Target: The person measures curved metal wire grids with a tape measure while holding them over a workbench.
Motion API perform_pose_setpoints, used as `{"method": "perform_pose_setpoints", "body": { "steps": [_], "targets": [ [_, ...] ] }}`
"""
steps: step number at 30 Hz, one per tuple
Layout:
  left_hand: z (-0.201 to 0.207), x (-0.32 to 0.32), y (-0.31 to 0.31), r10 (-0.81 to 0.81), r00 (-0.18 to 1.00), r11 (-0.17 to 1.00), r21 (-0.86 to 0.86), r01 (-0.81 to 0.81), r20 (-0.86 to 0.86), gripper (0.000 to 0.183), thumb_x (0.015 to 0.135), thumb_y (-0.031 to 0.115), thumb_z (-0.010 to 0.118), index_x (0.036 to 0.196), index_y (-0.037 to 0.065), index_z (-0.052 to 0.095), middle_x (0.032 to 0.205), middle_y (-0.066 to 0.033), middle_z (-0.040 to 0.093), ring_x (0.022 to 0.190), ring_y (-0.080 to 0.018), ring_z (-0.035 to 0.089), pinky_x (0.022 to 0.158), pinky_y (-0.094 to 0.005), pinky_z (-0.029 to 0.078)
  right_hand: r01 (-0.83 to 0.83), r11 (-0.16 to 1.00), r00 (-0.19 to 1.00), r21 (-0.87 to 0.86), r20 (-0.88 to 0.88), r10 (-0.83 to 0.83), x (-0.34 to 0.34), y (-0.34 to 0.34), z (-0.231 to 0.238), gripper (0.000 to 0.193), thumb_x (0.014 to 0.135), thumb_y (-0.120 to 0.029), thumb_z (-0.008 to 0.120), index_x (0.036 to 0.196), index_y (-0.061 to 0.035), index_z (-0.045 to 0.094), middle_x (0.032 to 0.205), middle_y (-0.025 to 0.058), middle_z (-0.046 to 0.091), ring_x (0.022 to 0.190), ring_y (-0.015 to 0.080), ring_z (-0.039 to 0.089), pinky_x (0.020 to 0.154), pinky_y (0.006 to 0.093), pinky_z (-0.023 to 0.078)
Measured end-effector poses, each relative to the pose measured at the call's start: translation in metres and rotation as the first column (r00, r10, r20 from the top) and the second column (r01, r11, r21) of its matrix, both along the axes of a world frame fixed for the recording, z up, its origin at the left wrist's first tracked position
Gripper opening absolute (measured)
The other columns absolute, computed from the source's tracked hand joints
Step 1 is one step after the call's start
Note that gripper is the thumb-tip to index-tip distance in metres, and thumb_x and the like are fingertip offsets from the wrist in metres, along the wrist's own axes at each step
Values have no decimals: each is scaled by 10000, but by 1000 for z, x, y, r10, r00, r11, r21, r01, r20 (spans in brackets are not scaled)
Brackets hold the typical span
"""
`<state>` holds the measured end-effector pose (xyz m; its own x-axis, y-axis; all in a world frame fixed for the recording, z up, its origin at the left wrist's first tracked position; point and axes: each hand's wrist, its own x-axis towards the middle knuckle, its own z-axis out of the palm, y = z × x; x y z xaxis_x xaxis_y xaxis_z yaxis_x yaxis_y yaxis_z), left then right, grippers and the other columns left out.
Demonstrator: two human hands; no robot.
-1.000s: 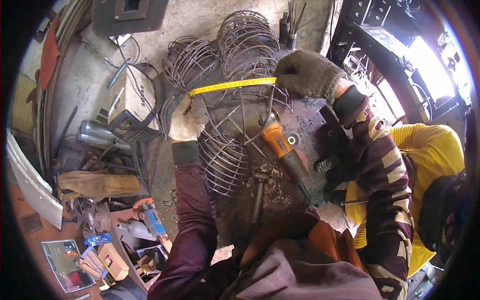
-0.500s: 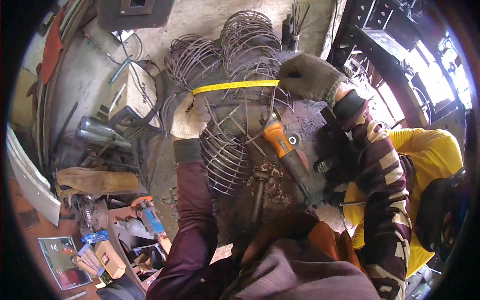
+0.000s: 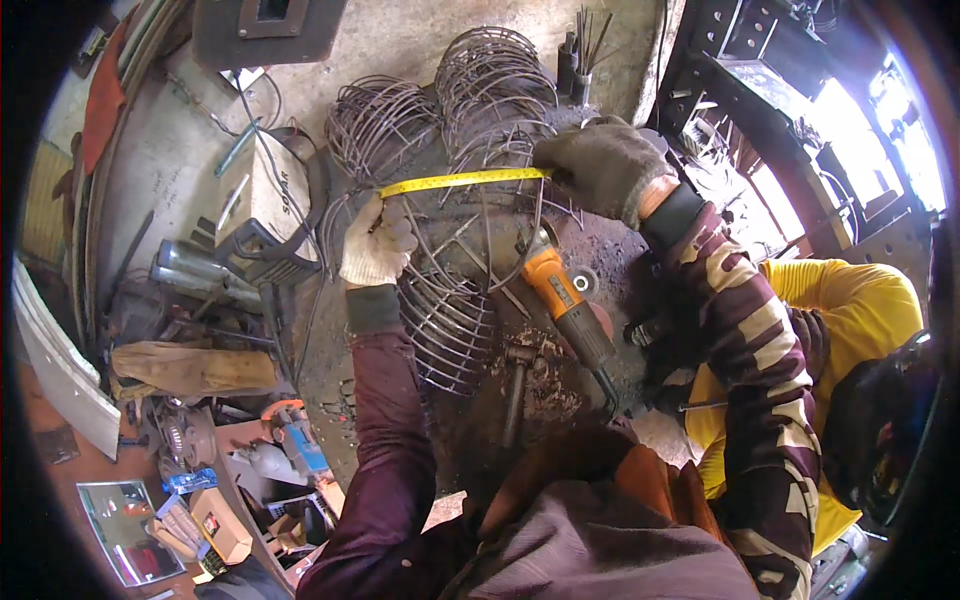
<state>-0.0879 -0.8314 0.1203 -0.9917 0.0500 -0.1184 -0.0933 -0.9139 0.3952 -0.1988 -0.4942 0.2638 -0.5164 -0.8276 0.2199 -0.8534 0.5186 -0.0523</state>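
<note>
A yellow measuring tape (image 3: 460,181) is stretched between my hands, across a curved frame of bent metal rods (image 3: 445,335) lying on the dark work surface. My left hand (image 3: 380,245), in a white knit glove, is closed on the tape's left end beside the frame's upper left rod. My right hand (image 3: 605,172), in a dark grey glove, is closed round the tape's other end, by the frame's right rod; the tape's case is hidden in it. An orange angle grinder (image 3: 556,290) lies right of the frame. Below it, a hammer (image 3: 517,390) rests on the surface.
Two stacks of bent rod rings (image 3: 495,85) stand at the far side, with a can of thin rods (image 3: 582,88) beside them. A welding machine (image 3: 270,195) with cables sits at left. Close on the right is a person in yellow (image 3: 845,290). Metal racking (image 3: 770,90) stands far right.
My right hand has turned at the wrist and drawn slightly left, still gripping the tape. My left hand and the tape stay in place over the frame; the view has shifted a little.
</note>
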Motion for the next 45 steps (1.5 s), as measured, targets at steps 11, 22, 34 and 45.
{"method": "perform_pose_setpoints", "body": {
  "steps": [11,22,34,45],
  "targets": [
    [-2,1,0,56,998,996,-68,-58,-31,221,1028,274,551,1077,73,627,741,12,485,530,-104,380,461,-271,314,-128,983,992,-131,-8,128,-3,-9,-1,256,843,-214,684,1069,-94,669,962,141,695,947,359,672,805,465,534],
    [1,1,5,57,998,998,-11,-57,-15,210,1032,271,544,1077,82,624,735,9,475,537,-104,406,465,-270,333,-70,978,997,-195,6,73,-15,-4,-20,250,834,-216,692,1048,-87,668,928,145,697,909,370,671,798,452,538],
    [0,2,7,115,993,985,-131,-115,-7,222,1043,296,517,1027,97,615,726,27,502,532,-104,423,467,-275,331,-45,984,997,-169,51,55,-12,-6,-15,223,859,-243,681,1035,-106,680,915,135,697,899,359,671,784,451,531],
    [-5,-4,6,43,996,989,-137,-53,-75,196,1029,276,545,1067,101,625,743,29,487,548,-93,397,472,-265,315,-25,979,998,-203,54,37,-9,5,-18,239,872,-283,672,1040,-114,680,884,137,697,871,359,677,764,464,528]
  ]
}}
